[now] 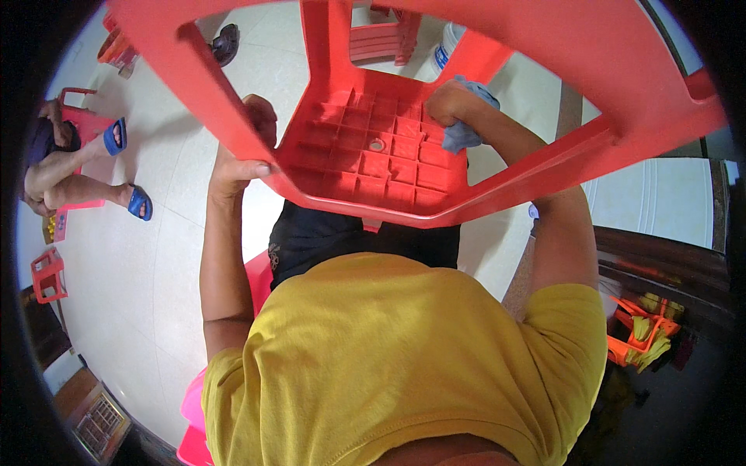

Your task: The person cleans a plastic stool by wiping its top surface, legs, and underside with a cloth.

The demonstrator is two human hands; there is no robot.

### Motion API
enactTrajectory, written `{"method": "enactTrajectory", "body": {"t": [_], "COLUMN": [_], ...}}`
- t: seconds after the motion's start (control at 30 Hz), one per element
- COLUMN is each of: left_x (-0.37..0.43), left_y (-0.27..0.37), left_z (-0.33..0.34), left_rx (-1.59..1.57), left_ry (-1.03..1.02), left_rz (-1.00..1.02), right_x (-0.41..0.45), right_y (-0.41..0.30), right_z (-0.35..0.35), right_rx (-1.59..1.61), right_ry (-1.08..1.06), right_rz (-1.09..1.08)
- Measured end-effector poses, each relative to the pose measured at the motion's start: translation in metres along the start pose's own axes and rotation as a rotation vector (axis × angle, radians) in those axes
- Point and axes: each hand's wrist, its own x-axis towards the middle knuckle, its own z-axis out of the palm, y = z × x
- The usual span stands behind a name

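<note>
A red plastic stool (434,215) is held up before my chest, its open underside with the ribbed seat facing me. My left hand (247,143) grips the frame at the stool's left side, thumb on the near face and fingers curled behind. On the right, my right hand (451,105) reaches through an opening between the legs and holds a grey-blue cloth (466,137) against the inner side of the stool, near the ribbed seat. Part of the cloth sticks out above and below the hand.
At the left another person (64,180) in blue sandals sits on a red chair. A small red stool (49,275) stands below them. Beyond my stool are another red stool (373,42) and a white bucket (449,46). An orange basket (626,352) with yellow cloths lies at the right.
</note>
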Motion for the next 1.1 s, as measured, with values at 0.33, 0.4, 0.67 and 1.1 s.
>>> {"method": "enactTrajectory", "body": {"t": [0.33, 0.4, 0.67, 1.1], "left_x": [0.007, 0.007, 0.002, -0.006], "left_y": [-0.018, -0.015, 0.003, 0.011], "left_z": [-0.006, -0.004, 0.017, 0.023], "left_rx": [-0.158, -0.141, -0.099, 0.187], "left_ry": [-0.064, -0.076, 0.036, 0.192], "left_rz": [0.036, 0.041, 0.069, 0.220], "right_x": [-0.040, -0.050, -0.061, -0.080], "right_y": [-0.009, -0.008, -0.009, -0.016], "right_z": [0.004, 0.000, 0.018, 0.025], "right_rx": [0.174, 0.239, 0.287, 0.344], "right_ry": [-0.076, -0.045, 0.230, 0.355], "right_rz": [0.180, 0.243, 0.217, 0.170]}}
